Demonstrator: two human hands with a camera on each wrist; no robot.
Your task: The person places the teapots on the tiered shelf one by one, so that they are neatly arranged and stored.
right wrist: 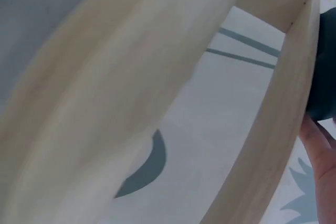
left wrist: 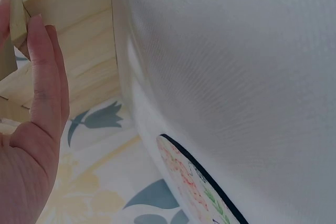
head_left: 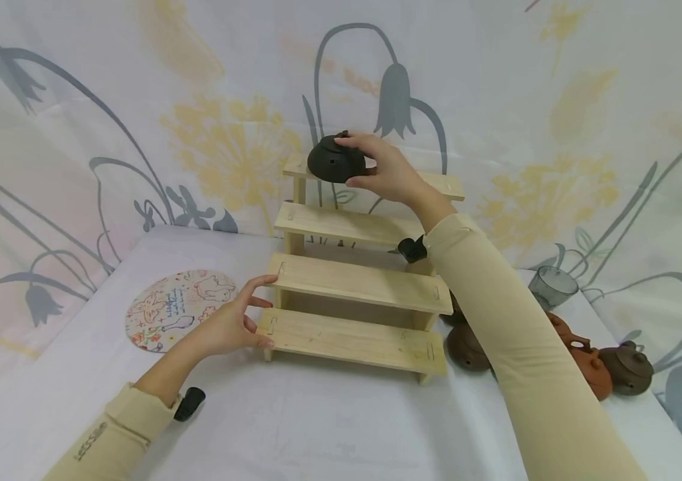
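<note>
Taking the wooden step rack (head_left: 365,284) as the clock's centre, with 12 at the far side, the dark teapot (head_left: 336,164) is up at the top shelf (head_left: 444,186), just short of 12 o'clock, pinched between the thumb and fingers of the right hand (head_left: 391,167); whether its base bears on the board I cannot tell. The left hand (head_left: 229,327), between 8 and 9, is spread, touching the rack's left end with its thumb at the lowest step (head_left: 347,339) and its index finger at the step above. The work looks barely begun: one pot has reached the rack, while a brown teapot (head_left: 469,347), reddish teapots (head_left: 593,371) and a dark brown teapot (head_left: 626,369) sit near 4 o'clock on the white bench (head_left: 341,427) and are probably what is left. Only the head view shows these, along with the glass cup (head_left: 553,288) at 3. The left wrist view adds the dark edge of the round printed mat (head_left: 181,310) and the fingers lying nearly straight, while the right wrist view catches just part of the held pot, toward 3, beside the board.
</note>
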